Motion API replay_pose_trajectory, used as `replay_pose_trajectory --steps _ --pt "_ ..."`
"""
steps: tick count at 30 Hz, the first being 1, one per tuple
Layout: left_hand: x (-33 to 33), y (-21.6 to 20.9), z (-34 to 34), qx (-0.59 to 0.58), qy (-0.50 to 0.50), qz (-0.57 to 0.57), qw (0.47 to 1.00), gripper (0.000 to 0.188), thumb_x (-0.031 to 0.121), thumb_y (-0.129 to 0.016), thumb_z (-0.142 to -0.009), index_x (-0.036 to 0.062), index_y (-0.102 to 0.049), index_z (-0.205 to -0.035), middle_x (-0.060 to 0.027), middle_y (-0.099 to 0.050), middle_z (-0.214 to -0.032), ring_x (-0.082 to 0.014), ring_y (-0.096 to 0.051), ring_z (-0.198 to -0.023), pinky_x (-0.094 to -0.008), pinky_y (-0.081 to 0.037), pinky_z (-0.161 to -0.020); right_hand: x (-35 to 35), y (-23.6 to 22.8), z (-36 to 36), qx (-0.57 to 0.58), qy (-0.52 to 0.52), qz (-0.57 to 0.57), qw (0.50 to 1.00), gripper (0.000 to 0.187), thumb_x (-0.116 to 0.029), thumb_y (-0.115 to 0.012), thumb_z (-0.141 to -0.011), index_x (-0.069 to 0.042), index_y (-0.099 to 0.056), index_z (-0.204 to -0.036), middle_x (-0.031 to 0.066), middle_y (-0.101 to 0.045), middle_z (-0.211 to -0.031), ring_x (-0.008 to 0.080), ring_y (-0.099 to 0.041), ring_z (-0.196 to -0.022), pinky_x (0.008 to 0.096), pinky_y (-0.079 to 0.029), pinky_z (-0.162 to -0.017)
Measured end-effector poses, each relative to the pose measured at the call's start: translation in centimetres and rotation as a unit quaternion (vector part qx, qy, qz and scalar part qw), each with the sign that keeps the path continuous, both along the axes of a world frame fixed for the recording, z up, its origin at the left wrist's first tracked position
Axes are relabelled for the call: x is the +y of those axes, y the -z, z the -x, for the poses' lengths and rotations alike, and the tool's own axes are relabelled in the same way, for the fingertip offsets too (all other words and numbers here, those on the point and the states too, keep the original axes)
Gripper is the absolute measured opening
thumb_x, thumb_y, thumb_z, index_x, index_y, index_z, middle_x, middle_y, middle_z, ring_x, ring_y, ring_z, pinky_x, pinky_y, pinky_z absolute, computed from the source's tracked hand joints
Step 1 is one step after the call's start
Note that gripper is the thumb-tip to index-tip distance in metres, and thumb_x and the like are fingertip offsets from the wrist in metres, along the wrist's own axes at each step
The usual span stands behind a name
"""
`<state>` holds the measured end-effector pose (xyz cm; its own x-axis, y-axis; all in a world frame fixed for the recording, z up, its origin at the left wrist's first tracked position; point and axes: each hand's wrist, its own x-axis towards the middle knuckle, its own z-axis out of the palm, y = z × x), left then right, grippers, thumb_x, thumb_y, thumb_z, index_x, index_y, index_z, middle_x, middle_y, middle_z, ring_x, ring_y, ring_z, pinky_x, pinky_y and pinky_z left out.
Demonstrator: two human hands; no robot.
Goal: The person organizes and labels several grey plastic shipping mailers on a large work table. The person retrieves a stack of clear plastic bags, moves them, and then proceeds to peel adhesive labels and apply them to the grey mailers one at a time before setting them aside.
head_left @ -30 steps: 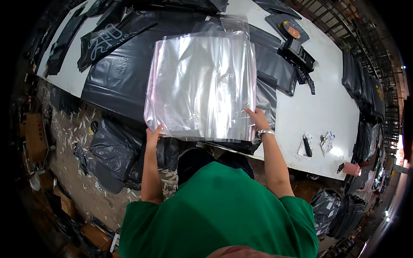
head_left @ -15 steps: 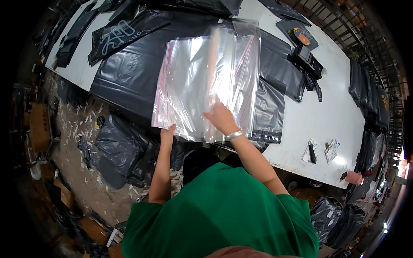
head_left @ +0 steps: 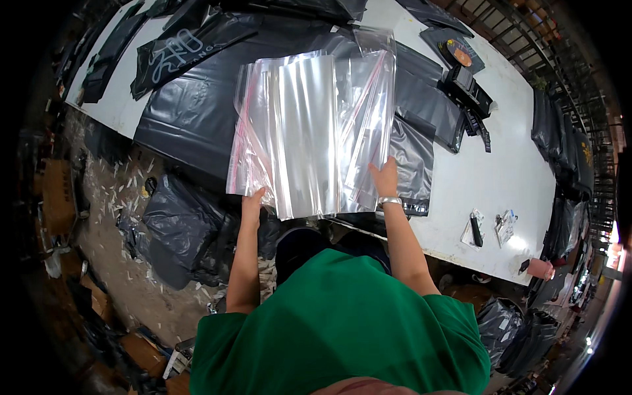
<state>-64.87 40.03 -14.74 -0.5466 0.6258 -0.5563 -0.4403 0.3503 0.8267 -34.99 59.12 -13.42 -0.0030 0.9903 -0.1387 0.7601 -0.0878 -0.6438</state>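
Note:
A stack of clear plastic bags (head_left: 306,131) with pinkish seal strips lies spread in front of me, a folded shiny panel across its middle. My left hand (head_left: 253,203) is closed on the near left corner, thumb on top and the other fingers hidden beneath. At the near right edge, my right hand (head_left: 386,181), with a silvery band at the wrist, grips the bags' side; part of its fingers is hidden. Under the clear stack lie large black plastic bags (head_left: 187,125), which stick out on both sides.
The white table (head_left: 484,184) carries a black device (head_left: 467,92) at right and a black-handled cutter (head_left: 475,230) beside small packets. A pink object (head_left: 541,269) sits at the table's right corner. Black bundles (head_left: 181,217) and paper scraps lie on the floor at left.
My right hand has moved right, from the middle of the clear bags to their right edge. The middle panel now lies flat and wider. My left hand stays at the near left corner.

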Motion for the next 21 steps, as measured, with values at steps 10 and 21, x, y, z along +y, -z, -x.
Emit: replay_pose_trajectory --steps 10,21 --pt "-0.6 -1.1 0.2 -0.092 -0.018 -0.031 0.995 0.054 0.011 -0.057 -0.080 0.0016 -0.033 -0.127 -0.0107 -0.048 -0.117 -0.0229 -0.049 -0.103 -0.0354 -0.039 -0.086 -0.9 2.1 -2.7 0.102 -0.051 0.061 0.992 0.050 -0.018 -0.064 -0.073 0.001 -0.042 -0.114 0.0175 -0.056 -0.089 0.0301 -0.056 -0.083 0.0348 -0.044 -0.072" --pt "-1.5 -5.4 -6.3 0.545 0.085 -0.009 0.834 0.064 0.001 -0.056 -0.072 -0.0029 -0.026 -0.129 -0.0217 -0.028 -0.130 -0.0336 -0.028 -0.121 -0.0395 -0.022 -0.101 -5.7 -2.8 3.5 -0.204 -0.242 -0.198 0.928 0.051 -0.017 -0.056 -0.071 -0.009 -0.044 -0.120 0.0180 -0.039 -0.126 0.0304 -0.038 -0.115 0.0496 -0.030 -0.092"
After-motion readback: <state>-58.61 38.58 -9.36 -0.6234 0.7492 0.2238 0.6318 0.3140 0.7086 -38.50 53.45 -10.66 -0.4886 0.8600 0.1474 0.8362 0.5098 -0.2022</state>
